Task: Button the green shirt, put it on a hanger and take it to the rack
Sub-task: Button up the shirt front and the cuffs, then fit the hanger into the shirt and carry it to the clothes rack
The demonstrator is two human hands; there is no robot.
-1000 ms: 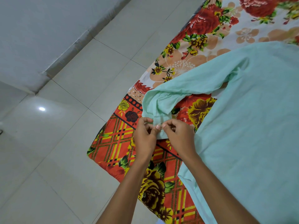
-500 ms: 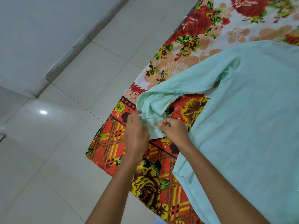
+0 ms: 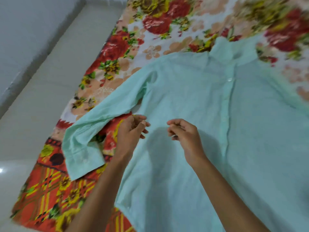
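The green shirt (image 3: 197, 101), a pale mint colour, lay spread front-up on a floral cloth (image 3: 117, 47) over the tiled floor (image 3: 50, 72), its collar (image 3: 232, 51) at the far end and 1 clear button (image 3: 230, 79) showing on the closed placket. Its sleeve (image 3: 103, 114) stretched out to the left, bent at the cuff (image 3: 83, 158) and lightly creased. The left hand (image 3: 130, 131) and right hand (image 3: 185, 134) hovered over the shirt's chest, fingers loosely curled and gripping nothing.
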